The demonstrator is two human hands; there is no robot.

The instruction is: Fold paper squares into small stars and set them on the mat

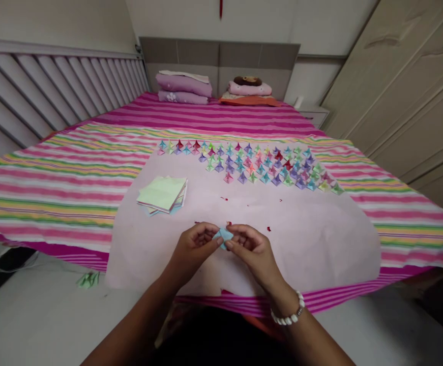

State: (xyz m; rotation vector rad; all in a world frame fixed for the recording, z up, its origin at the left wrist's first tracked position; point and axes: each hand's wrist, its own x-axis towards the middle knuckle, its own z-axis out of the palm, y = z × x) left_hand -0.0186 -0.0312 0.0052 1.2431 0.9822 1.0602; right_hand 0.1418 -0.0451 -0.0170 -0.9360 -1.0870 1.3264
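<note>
Between my two hands is a small piece of folded light-blue paper (223, 234), held over a pale pinkish sheet (313, 244). My left hand (199, 245) pinches its left side with thumb and fingers. On the other side, my right hand (250, 247) grips the paper's right edge, thumb low and fingers behind. A white bead bracelet (290, 316) circles my right wrist. Left of my hands lies a stack of square paper sheets (163, 193), light green on top. Beyond them stand rows of small folded paper pieces (248, 163) in many colours.
Small red scraps (269, 229) lie scattered on the sheet. Underneath is a striped bed cover (53, 188). Folded bedding (185, 87) is piled by the headboard (257, 53). A slatted rail (72, 86) runs along the left. Green crumpled paper (88, 280) lies on the floor.
</note>
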